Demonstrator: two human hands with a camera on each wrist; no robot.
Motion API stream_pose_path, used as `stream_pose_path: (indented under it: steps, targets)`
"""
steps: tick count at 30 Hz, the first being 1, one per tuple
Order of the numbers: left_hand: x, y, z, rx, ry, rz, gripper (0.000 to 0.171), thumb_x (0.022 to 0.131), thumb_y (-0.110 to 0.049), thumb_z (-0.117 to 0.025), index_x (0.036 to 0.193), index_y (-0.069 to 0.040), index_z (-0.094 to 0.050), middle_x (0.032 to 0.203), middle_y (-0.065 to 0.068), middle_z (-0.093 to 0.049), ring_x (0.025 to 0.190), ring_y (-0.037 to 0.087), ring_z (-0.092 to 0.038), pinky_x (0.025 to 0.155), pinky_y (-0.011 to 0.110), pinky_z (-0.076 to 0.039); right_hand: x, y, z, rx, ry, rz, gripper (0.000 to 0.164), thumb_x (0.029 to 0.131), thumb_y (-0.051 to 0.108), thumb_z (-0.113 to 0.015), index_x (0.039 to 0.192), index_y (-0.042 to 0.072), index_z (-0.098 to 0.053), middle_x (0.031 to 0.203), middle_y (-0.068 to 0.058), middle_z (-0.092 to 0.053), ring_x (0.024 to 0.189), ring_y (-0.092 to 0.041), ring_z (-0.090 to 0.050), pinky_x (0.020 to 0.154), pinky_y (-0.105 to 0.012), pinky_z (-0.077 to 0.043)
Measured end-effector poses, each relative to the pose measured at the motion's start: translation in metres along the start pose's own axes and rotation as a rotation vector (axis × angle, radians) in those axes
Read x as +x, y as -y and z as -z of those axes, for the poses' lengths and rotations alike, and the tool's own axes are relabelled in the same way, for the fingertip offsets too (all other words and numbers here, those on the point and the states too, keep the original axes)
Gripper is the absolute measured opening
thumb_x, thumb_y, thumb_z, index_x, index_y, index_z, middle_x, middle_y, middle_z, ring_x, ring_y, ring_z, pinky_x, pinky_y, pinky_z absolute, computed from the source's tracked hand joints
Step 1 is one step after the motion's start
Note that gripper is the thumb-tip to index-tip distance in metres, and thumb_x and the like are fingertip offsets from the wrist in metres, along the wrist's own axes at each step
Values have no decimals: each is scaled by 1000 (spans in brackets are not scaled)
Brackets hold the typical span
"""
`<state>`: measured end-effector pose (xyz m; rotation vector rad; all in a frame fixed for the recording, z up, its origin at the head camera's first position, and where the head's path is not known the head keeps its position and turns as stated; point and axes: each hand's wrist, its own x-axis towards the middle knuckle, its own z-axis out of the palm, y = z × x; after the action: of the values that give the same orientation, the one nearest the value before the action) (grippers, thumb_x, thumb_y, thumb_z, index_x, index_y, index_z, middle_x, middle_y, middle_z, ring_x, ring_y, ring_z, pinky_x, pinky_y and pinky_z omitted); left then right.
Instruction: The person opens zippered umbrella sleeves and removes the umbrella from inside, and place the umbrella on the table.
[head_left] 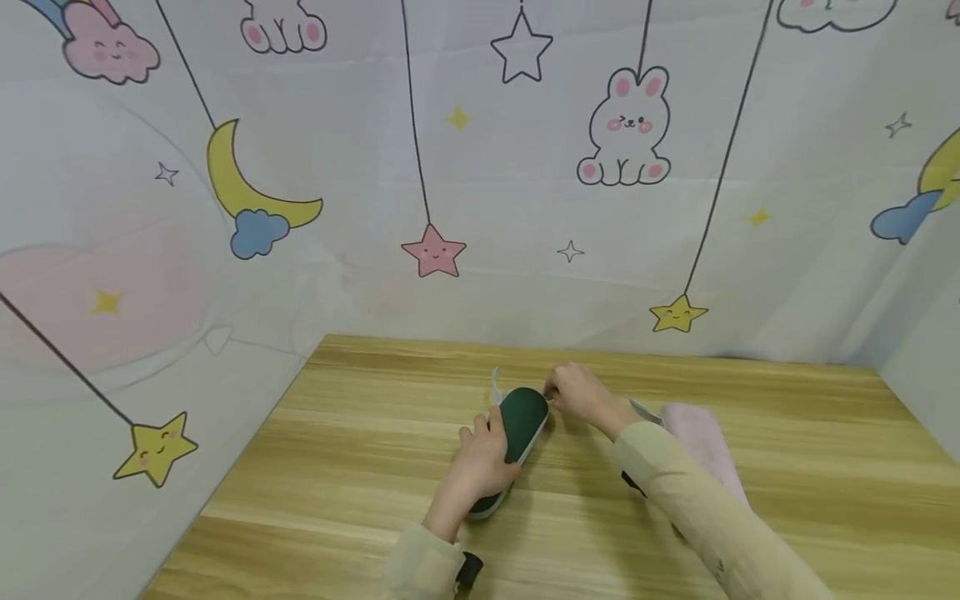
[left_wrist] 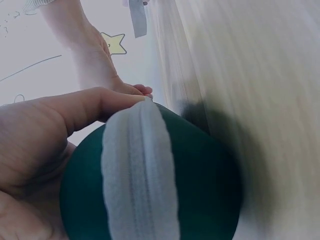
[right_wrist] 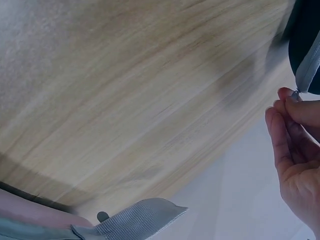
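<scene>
A long, rounded dark green zippered case lies slantwise over the wooden table. My left hand holds it from the left, fingers over the top and thumb at the near right side. In the left wrist view, a light grey zipper runs along the case's edge, with a thumb beside it. At the case's far end, my right hand pinches a small zipper pull between thumb and fingertips. A pale strap sticks up beside the case's far left.
Partly behind the right sleeve lies a soft pink item. A grey woven strap stands out at its far end. White printed curtains rise behind the table and at both sides.
</scene>
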<state>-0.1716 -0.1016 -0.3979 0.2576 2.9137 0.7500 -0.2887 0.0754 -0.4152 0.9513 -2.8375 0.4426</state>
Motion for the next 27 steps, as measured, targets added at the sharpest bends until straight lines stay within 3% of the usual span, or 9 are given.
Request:
stream_pose_path:
  steps: [27]
  targets:
    - [2,0,-1,-6,-3,6,85,83,-17,-74,146,11,-25,132,33,-40,105,43,-43,73,46,-51,-5,4,6,-33,47,-50,22,81,-9,-59,83,4,-78,87,-10,-75,82,-26,-70,72,-35,-58]
